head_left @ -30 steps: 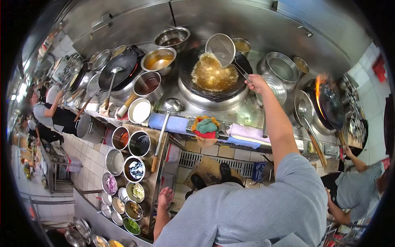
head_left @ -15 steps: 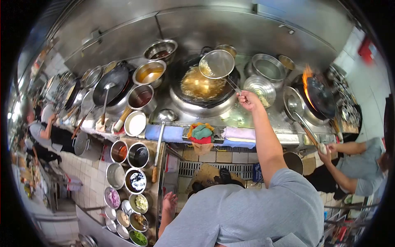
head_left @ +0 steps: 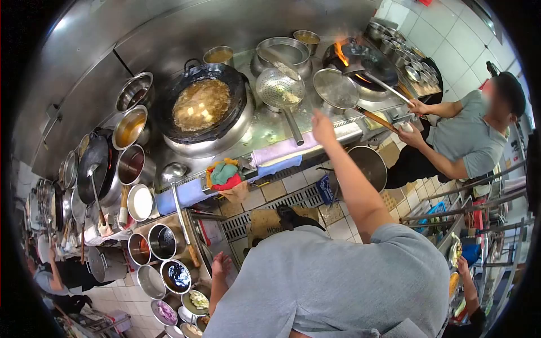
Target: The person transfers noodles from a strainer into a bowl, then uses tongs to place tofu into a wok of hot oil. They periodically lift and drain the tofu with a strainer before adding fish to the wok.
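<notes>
My right hand (head_left: 323,128) is raised at the right of the big wok, smeared by motion. It appears closed on the handle of a fine-mesh strainer (head_left: 280,63), which is tipped nearly edge-on and blurred. Below it lies a perforated metal scoop (head_left: 276,90) with pale bits in it, its handle pointing toward me. The black wok (head_left: 163,115) holds bubbling golden oil (head_left: 189,115) with several pale cubes (head_left: 197,110) in it. My left hand (head_left: 221,263) hangs by the side counter, fingers loosely apart, holding nothing.
Sauce pots (head_left: 176,276) and bowls line the left counter, with a long ladle (head_left: 186,225) alongside. Folded cloths (head_left: 229,176) lie along the stove edge. At right, a co-worker (head_left: 470,135) handles tools at a flaming wok (head_left: 375,67). A large pot (head_left: 366,168) stands below.
My view has swung right. My right hand has moved the mesh strainer from over the wok toward the perforated scoop and tilted it. Pale cubes now show in the oil.
</notes>
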`<action>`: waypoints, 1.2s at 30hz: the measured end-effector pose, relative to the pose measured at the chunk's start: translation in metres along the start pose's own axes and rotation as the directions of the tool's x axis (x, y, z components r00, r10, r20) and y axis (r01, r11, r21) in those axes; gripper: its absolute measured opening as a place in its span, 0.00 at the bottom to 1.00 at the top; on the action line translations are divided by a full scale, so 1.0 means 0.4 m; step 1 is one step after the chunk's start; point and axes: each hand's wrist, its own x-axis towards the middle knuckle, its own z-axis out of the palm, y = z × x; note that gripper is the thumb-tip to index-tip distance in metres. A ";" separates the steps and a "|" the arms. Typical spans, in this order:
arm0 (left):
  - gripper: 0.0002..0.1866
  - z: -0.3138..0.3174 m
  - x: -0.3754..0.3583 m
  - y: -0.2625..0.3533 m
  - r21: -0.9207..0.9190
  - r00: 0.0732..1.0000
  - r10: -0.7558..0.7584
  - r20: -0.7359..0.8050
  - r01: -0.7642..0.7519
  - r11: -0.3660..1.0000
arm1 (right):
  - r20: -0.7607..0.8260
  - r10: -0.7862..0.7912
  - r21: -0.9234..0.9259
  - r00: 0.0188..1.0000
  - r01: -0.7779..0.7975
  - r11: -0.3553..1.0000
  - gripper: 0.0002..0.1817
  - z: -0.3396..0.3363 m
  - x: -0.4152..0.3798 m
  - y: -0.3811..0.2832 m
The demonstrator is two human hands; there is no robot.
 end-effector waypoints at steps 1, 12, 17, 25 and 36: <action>0.17 0.010 -0.006 0.021 0.011 1.000 -0.021 -0.017 0.021 1.000 | -0.070 -0.161 -0.258 0.984 0.138 0.956 0.14 0.032 -0.026 0.025; 0.18 0.103 -0.064 0.102 -0.017 0.984 0.160 -0.074 -0.161 0.987 | 0.056 -0.131 0.103 0.990 0.125 0.987 0.12 -0.013 0.011 -0.072; 0.18 0.064 -0.075 -0.063 -0.026 0.994 0.044 -0.096 -0.047 0.999 | 0.653 0.024 0.391 0.757 -0.364 0.845 0.09 -0.119 0.015 -0.294; 0.17 0.033 -0.023 -0.213 -0.159 0.987 0.131 -0.089 -0.144 0.977 | 0.673 -0.181 0.112 0.717 0.143 0.983 0.13 0.051 -0.017 -0.351; 0.20 0.040 -0.160 -0.178 -0.207 0.977 0.134 -0.166 -0.167 0.964 | 0.463 -0.314 -0.107 0.829 0.403 0.909 0.19 0.084 0.181 -0.328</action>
